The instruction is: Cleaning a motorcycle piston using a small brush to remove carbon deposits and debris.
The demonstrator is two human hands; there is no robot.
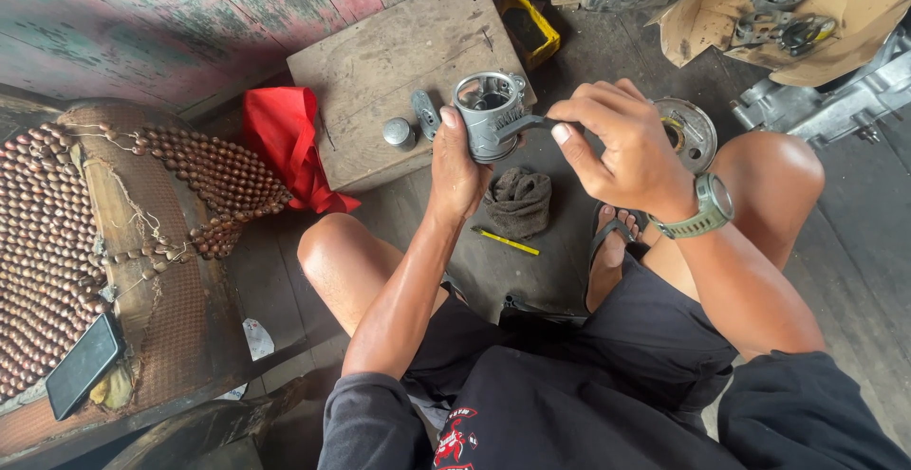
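Head view: two hands work a metal cylinder part over the lap.
Left hand [457, 162], arm raised, wraps shut around the metal cylinder [489, 114] in front of a wooden board [380, 62]. Right hand [622, 143], wrist bent, pinches a dark tool [522, 126] touching the cylinder, above a grey rag [520, 201].

One metal cylinder [489, 114], one yellow pencil [506, 240], one grey rag [519, 202], one red cloth [288, 143], one phone [83, 364].

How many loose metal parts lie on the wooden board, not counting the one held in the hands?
2. A small round metal cap lies near the board's front edge, and a dark oblong piece lies just right of it. The held part may hide others.
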